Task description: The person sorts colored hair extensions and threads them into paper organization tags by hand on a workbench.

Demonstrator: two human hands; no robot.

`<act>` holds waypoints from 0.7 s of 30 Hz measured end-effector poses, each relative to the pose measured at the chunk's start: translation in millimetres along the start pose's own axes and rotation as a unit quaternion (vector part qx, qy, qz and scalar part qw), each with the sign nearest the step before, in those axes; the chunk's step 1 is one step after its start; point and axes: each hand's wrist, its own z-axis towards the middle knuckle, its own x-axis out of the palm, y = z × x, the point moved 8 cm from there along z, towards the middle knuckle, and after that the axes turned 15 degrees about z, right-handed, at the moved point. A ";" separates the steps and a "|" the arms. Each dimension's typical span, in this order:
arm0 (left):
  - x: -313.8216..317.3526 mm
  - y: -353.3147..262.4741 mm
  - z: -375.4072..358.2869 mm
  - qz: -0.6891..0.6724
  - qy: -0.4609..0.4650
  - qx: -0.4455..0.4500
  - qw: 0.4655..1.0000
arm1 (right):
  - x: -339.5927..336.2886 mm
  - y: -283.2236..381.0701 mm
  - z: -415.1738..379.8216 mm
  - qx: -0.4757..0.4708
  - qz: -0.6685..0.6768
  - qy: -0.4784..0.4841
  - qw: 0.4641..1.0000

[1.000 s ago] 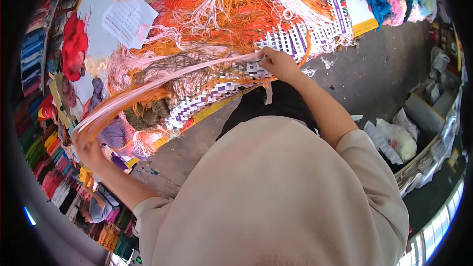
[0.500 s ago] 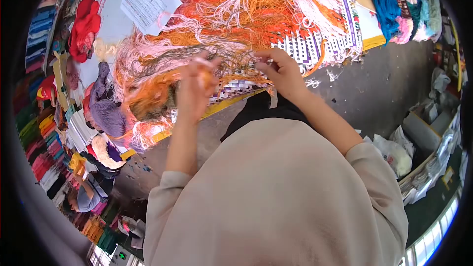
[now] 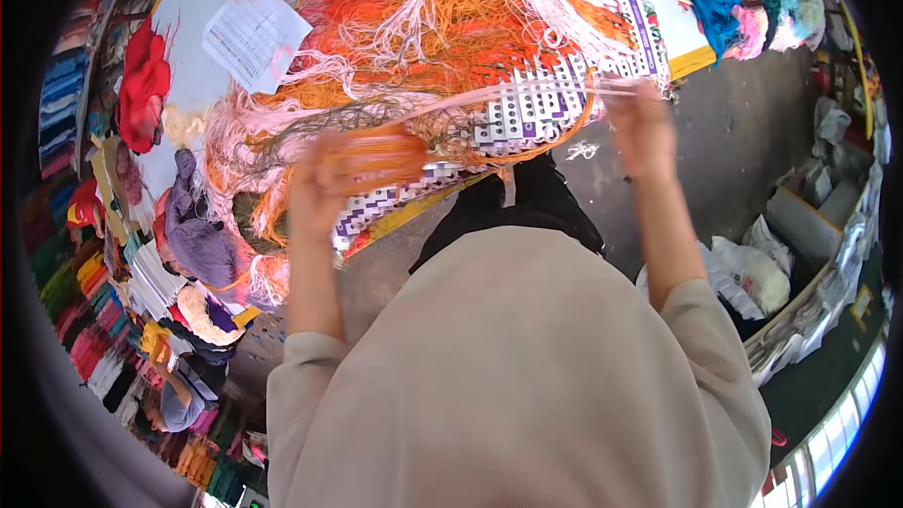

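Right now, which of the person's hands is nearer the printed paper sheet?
Left. In the picture, the left hand is below and slightly right of the printed paper sheet; the right hand is much farther right.

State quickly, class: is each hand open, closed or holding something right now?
Left hand: closed on a thick bundle of orange thread, blurred.
Right hand: closed on stretched strands of pale pink thread, also blurred.
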 end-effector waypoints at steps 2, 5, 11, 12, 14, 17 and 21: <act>-18.7 -59.0 -36.2 0.019 -0.221 0.058 0.973 | -73.5 101.3 15.1 -0.089 0.052 -0.006 0.995; -80.4 -93.4 -37.7 -0.164 -0.029 0.147 0.975 | -191.0 264.0 -11.1 -0.328 -0.106 -0.197 0.918; 84.1 33.9 31.7 0.052 0.055 -0.116 0.990 | -73.6 87.3 32.6 -0.260 -0.662 0.021 0.702; 114.7 53.8 42.5 0.103 0.050 -0.091 0.989 | -71.6 26.4 40.9 -0.196 -0.673 0.076 0.709; 150.5 93.2 64.9 0.259 0.055 -0.084 0.961 | 4.7 -59.4 30.7 -0.014 -0.641 0.181 0.746; 172.0 120.1 94.8 0.544 -0.006 0.067 0.836 | 22.1 -124.5 29.2 0.038 -0.637 0.214 0.740; 185.9 117.4 94.2 0.588 0.001 0.069 0.806 | 15.5 -143.6 34.7 0.055 -0.644 0.244 0.723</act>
